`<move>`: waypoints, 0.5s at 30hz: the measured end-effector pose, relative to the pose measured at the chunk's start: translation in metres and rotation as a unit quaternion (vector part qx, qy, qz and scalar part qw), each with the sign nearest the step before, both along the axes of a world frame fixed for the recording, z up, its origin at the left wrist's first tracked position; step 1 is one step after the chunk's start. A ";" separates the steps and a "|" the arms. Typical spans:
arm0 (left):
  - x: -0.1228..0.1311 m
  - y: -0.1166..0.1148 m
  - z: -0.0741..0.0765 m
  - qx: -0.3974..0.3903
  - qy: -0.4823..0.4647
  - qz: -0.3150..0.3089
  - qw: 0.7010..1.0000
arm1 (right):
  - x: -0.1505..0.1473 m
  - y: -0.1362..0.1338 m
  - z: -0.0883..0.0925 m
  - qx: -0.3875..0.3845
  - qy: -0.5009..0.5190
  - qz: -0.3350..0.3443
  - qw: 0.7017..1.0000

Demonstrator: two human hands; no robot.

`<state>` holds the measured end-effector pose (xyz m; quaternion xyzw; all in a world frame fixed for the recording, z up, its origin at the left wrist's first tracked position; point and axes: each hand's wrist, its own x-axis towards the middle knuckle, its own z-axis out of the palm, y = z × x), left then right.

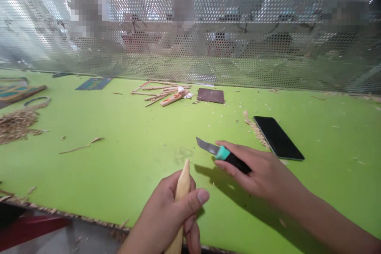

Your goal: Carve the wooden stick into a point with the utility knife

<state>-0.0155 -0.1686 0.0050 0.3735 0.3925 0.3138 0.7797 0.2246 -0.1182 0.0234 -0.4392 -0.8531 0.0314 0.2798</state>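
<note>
A pale wooden stick [183,184] with a tapered, pointed tip stands in my left hand [175,210], its fingers wrapped round it and the thumb across its front. My right hand [253,166] grips a knife [222,153] with a black and turquoise handle. The knife's blade points up and left, above and to the right of the stick's tip, apart from it. Both hands are over the green table [119,174], near its front edge.
A black phone [278,137] lies right, beside wood shavings [256,130]. Thin sticks [157,94] and a dark brown sheet [210,95] lie at the back. More shavings [18,123] pile up at left. A perforated metal screen [166,51] stands behind the table.
</note>
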 end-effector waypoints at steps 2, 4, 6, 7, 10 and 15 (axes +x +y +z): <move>-0.002 0.000 0.000 0.006 -0.017 -0.003 1.000 | -0.002 -0.002 0.001 -0.015 -0.006 0.018 1.000; -0.001 -0.001 0.000 0.013 -0.015 -0.003 1.000 | -0.004 -0.004 0.001 -0.026 -0.009 0.032 0.999; 0.000 -0.002 -0.001 0.018 -0.006 -0.002 1.000 | -0.005 -0.005 0.002 -0.033 -0.009 0.049 0.998; 0.000 -0.003 -0.002 0.022 0.000 -0.004 1.000 | -0.006 -0.005 0.002 -0.037 -0.009 0.058 0.998; 0.000 -0.004 -0.005 0.045 0.034 -0.014 0.998 | -0.009 -0.007 0.004 -0.043 -0.011 0.089 0.995; -0.002 -0.005 -0.007 0.077 0.078 -0.021 0.994 | -0.011 -0.010 0.005 -0.033 -0.012 0.129 0.991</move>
